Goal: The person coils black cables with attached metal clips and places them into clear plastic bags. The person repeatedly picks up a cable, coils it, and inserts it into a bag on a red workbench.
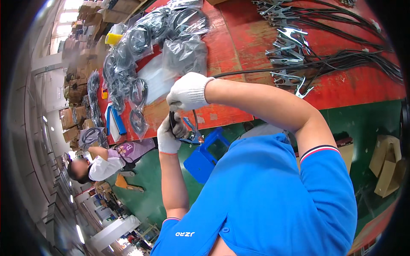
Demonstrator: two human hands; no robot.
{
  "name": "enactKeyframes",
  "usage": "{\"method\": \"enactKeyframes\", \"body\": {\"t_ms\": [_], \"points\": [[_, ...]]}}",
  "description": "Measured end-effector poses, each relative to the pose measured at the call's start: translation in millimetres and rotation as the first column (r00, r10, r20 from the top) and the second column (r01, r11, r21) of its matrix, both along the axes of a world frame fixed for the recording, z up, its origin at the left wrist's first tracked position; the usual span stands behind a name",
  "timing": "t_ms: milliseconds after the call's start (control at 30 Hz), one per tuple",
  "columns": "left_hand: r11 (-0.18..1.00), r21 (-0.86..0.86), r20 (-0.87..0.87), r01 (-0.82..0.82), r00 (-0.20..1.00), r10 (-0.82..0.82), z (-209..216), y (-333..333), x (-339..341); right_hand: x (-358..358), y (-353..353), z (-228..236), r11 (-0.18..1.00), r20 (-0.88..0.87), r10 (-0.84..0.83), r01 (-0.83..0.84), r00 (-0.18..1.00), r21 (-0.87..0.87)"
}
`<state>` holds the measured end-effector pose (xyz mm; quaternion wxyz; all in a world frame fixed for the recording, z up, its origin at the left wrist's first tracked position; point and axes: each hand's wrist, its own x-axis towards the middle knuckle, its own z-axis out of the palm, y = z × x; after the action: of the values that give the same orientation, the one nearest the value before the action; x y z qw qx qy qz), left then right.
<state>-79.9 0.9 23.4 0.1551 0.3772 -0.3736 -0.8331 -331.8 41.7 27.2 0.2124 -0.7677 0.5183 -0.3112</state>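
Observation:
My left hand (171, 133), in a white knit glove, is closed around a bundle of black cable (172, 121) at the table's front edge. Out of that grip sticks a metal spring clamp (195, 135) with coppery jaws, and a loop of the cable rises beside it. Just above, my right hand (188, 91), also gloved, has its fingers curled down against the coil and pinches the cable. From behind this hand a length of black cable (243, 71) runs right across the tabletop toward a pile of clamps. The fingertips of the right hand are partly hidden.
On the red worn table (239, 40), bagged cable coils (141, 40) lie along the left beside clear bags (153, 77). Several metal clamps (286, 55) with black leads lie right. A blue stool (200, 164) stands below the edge. Another person (106, 164) is at the left.

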Motion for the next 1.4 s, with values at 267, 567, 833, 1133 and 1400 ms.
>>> {"method": "enactKeyframes", "body": {"t_ms": [267,567,833,1133,1400], "points": [[0.976,-0.184,0.311,0.119,0.949,-0.057,22,19,-11,-17,-33,-42,0.984,0.119,0.17,-0.162,0.978,-0.07],[0.903,0.167,-0.042,-0.396,0.912,0.408,26,-72,129,-142,81,-129,0.948,-0.338,-0.278,0.314,0.899,0.054],[0.843,0.084,-0.093,-0.531,0.838,0.538,-14,-103,154,-114,167,-90,0.864,-0.501,0.072,0.196,0.862,0.463],[0.951,-0.228,0.251,-0.21,0.931,0.266,-27,-29,-14,-6,90,-36,0.933,-0.072,0.264,-0.236,0.962,0.272],[0.976,-0.075,0.269,0.204,0.947,-0.177,-22,26,-74,-52,64,-39,0.999,0.091,0.035,-0.031,0.995,-0.037]]}}
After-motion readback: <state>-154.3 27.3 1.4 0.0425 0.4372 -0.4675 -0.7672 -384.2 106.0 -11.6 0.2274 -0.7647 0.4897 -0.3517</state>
